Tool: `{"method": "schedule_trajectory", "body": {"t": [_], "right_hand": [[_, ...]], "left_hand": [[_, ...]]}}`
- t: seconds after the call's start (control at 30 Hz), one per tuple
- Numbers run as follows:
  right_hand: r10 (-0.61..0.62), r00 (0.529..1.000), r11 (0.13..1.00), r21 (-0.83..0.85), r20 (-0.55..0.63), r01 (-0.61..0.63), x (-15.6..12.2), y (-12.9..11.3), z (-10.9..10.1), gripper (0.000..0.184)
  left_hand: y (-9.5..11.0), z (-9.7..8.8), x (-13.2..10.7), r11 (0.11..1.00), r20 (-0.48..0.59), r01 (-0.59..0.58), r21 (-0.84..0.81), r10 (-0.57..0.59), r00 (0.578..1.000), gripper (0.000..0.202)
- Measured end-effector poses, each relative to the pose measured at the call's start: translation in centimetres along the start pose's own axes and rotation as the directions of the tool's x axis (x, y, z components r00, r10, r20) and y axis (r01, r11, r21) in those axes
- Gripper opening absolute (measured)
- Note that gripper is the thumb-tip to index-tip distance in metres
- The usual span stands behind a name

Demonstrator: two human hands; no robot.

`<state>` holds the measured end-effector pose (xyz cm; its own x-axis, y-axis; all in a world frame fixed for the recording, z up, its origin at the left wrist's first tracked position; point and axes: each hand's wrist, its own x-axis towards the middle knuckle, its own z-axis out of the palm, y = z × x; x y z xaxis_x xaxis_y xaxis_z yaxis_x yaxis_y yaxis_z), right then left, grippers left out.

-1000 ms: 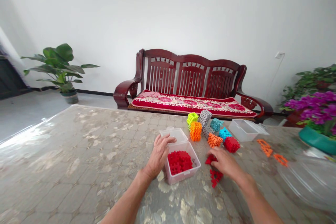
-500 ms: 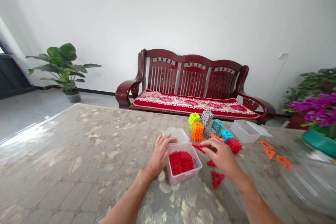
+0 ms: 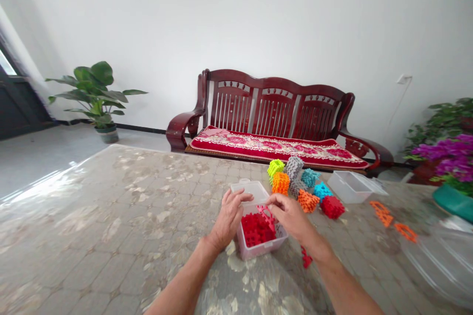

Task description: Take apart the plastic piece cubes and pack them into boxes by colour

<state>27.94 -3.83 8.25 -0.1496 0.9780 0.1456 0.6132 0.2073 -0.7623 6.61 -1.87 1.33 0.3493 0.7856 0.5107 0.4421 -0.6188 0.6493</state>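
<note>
A clear plastic box (image 3: 246, 253) holds many red interlocking pieces (image 3: 254, 231), its hinged lid (image 3: 254, 190) lying back behind it. My left hand (image 3: 231, 216) rests at the box's left rim with fingers apart, the fingertips over the lid's near edge. Between thumb and fingers of my right hand (image 3: 286, 214) is a red triangular piece (image 3: 266, 216), tilted over the right side of the box. Another red piece (image 3: 306, 258) lies on the table, partly hidden by my right forearm.
Stacks of pieces stand behind my right hand: yellow-green (image 3: 275, 169), orange (image 3: 281, 184), grey (image 3: 294, 168), blue (image 3: 322, 191) and red (image 3: 332, 206). Another clear box (image 3: 351, 188) stands farther right, with loose orange pieces (image 3: 382, 213) before it. A flowerpot (image 3: 453, 202) is at the right edge.
My right hand has moved left, carrying the red triangular piece from beside the box to over it. My left hand has stayed at the rim. The view has shifted slightly.
</note>
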Motion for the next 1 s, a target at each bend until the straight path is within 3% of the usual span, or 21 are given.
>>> {"method": "schedule_trajectory", "body": {"t": [0.13, 0.27, 0.43, 0.5, 0.6, 0.77, 0.9, 1.0], "right_hand": [[-0.003, 0.998, 0.999, 0.041, 0.062, 0.001, 0.3, 0.2, 0.0, 0.022], [-0.075, 0.979, 0.996, -0.035, 0.188, 0.083, 1.1, -0.2, -1.0, 0.021], [-0.143, 0.879, 0.974, -0.094, 0.455, 0.207, 1.3, -1.5, -2.0, 0.026], [-0.176, 0.847, 0.950, -0.138, 0.502, 0.279, 1.2, -1.9, -1.9, 0.027], [-0.204, 0.887, 0.920, -0.229, 0.415, 0.318, 1.1, -1.9, -1.8, 0.025], [-0.171, 0.969, 0.941, -0.262, 0.181, 0.215, 1.0, -0.2, -2.6, 0.025], [-0.035, 0.999, 0.975, -0.216, 0.038, 0.043, 0.2, 2.8, -4.6, 0.024], [0.095, 0.995, 0.962, -0.261, 0.021, -0.086, -1.0, 5.5, -6.0, 0.023]], "left_hand": [[0.1, 0.0, 0.1, 1.000, -0.001, 0.001, 0.003, -0.001, 1.000, 0.042], [0.2, -0.1, 0.1, 1.000, -0.002, 0.012, -0.002, -0.012, 1.000, 0.042], [0.1, -0.1, 0.1, 1.000, -0.003, 0.015, -0.002, -0.015, 1.000, 0.041], [0.1, 0.0, 0.1, 1.000, -0.003, 0.013, -0.002, -0.013, 1.000, 0.042], [0.0, 0.0, 0.1, 1.000, -0.001, 0.014, 0.007, -0.014, 1.000, 0.042], [-0.1, 0.0, 0.1, 1.000, 0.013, 0.011, 0.017, -0.011, 1.000, 0.040], [0.0, 0.0, 0.1, 1.000, 0.008, 0.014, -0.001, -0.014, 1.000, 0.040], [-0.2, 0.0, 0.1, 1.000, 0.011, 0.018, -0.006, -0.018, 1.000, 0.040]]}}
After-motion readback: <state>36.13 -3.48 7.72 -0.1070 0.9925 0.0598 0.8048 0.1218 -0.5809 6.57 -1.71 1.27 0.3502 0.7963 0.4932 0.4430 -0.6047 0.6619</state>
